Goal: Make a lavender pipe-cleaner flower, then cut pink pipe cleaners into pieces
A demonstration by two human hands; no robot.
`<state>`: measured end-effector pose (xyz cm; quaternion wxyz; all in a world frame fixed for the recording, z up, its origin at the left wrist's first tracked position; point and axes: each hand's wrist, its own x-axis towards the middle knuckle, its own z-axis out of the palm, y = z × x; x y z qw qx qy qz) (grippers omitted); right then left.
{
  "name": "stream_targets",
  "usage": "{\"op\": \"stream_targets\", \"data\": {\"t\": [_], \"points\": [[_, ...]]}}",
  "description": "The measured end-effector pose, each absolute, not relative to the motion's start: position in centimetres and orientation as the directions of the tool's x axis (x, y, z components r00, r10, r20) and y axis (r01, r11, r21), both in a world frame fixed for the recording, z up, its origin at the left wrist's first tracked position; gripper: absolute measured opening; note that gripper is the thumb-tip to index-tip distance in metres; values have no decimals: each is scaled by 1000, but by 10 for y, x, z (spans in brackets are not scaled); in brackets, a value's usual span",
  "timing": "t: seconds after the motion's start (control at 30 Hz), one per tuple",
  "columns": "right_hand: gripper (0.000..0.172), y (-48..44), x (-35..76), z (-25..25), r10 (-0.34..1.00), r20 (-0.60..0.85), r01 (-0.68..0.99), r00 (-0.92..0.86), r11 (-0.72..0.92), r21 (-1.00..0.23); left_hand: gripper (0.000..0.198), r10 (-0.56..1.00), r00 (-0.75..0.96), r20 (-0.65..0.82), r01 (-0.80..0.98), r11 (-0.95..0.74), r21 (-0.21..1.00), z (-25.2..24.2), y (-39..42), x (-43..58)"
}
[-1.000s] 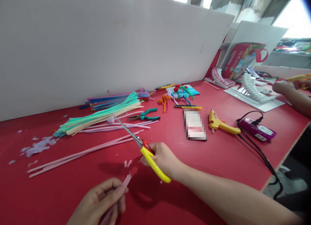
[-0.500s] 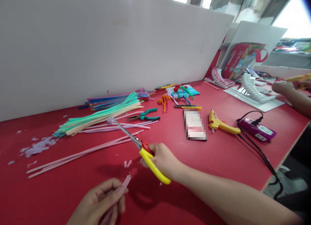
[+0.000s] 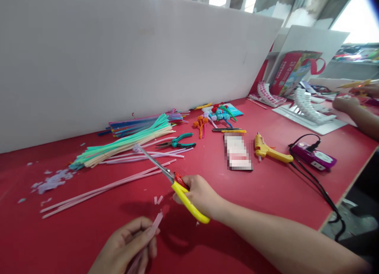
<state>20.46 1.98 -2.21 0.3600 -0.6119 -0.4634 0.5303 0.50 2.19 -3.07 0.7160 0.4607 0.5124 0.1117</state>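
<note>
Left fingers (image 3: pixel 136 243) pinched the pink strips (image 3: pixel 156 222) while my right fingers (image 3: pixel 194 184) curled round the yellow-handled scissors (image 3: pixel 169 175), and two pink snippets (image 3: pixel 160 200) lay on the desk (image 3: pixel 79 238) just past my left fingertips.

1 pr scissors (image 3: pixel 169 173), 1 pr pliers (image 3: pixel 175 141), 2 short pink pcs (image 3: pixel 155 200), 1 ph. (image 3: pixel 237 152), 1 glue gun (image 3: pixel 272 153) beside.

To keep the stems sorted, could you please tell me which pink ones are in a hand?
The pink stems pinched in the left hand; the other pink stems lie on the red table.
</note>
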Motion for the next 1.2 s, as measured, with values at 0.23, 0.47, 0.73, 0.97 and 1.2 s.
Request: {"op": "stream_targets", "data": {"t": [0.23,0.47,0.73,0.97,1.2], "points": [[22,15,206,-21,971,-238,407,11,-222,-886,34,676,437,-593,286,521,804,-22,16,11],[11,4,198,-10,954,-281,388,-103,-222,-895,25,716,476,-511,211,471,857,-9,10,14],[12,-6,190,-8,939,-308,259,-153,-263,-929,20,715,534,-452,177,428,886,-12,3,13],[8,-5,185,-5,936,-322,267,-140,-278,-923,21,719,529,-452,201,411,889,-12,3,14],[16,2,195,-6,975,-200,166,98,-214,-963,23,697,508,-506,252,442,861,-11,4,17]]}}
